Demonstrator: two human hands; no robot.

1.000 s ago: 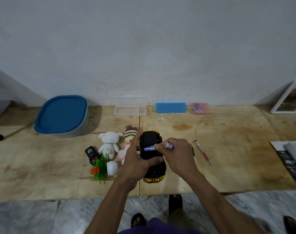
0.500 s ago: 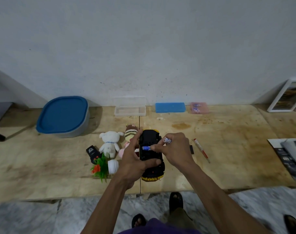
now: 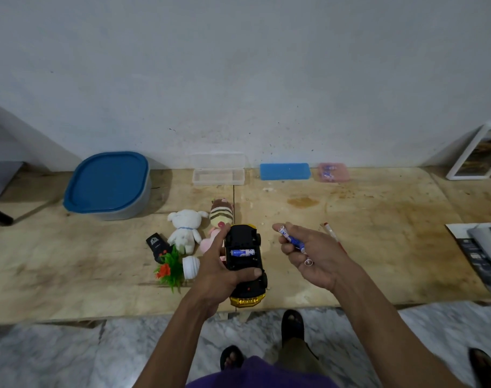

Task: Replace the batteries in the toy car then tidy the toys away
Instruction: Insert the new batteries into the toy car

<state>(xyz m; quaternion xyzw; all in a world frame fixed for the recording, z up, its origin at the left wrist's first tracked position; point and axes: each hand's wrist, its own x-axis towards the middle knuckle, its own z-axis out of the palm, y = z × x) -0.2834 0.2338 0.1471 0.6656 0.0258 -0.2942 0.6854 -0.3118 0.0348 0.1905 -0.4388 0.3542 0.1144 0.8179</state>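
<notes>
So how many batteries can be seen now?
2 for sure: one battery sits in the upturned car held by the left hand, and one lies in the right hand. More may be hidden in that palm.

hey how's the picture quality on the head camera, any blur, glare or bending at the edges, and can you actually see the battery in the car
Head view: dim, soft, even light, no glare; the blue-lidded tub casts a faint shadow to its right. Wide-angle bending bows the table edge and tilts the picture frame. Detail is soft: the battery in the toy car shows clearly, its label unreadable.
</notes>
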